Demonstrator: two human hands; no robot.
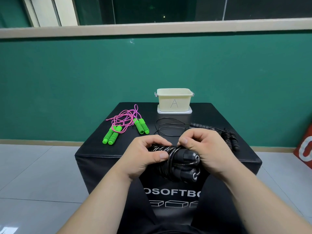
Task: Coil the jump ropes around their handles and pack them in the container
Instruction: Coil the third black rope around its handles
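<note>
Jump rope, black (pixel 175 159), is held in both hands above the near edge of the black soft box (pixel 91 151). Its glossy cord is wound in tight turns round its two handles, which lie side by side, and their metal-tipped ends stick out at the right of the bundle. The left hand (pixel 145 156) grips the left part of the bundle, fingers curled over the top and thumb pressed against the coils. The right hand (pixel 204 149) is closed on the right part, thumb and forefinger pinching at the top of the coils.

At the far edge of the box top stands the container (pixel 173 102), a cream tub with a letter A drawn on its front. It sits on a white lid (pixel 174 112). Only the upper part of its inner wall shows; what lies lower inside cannot be seen.

Left of the container, on the box top, lie two pink ropes (pixel 125 117) in a loose tangle, each with a pair of green foam handles (pixel 112 134). Between the tub and the hands lies a loose black rope (pixel 200 126), its thin cord in open loops. At the right edge rests a coiled black rope (pixel 230 137), partly hidden behind the right hand
</note>
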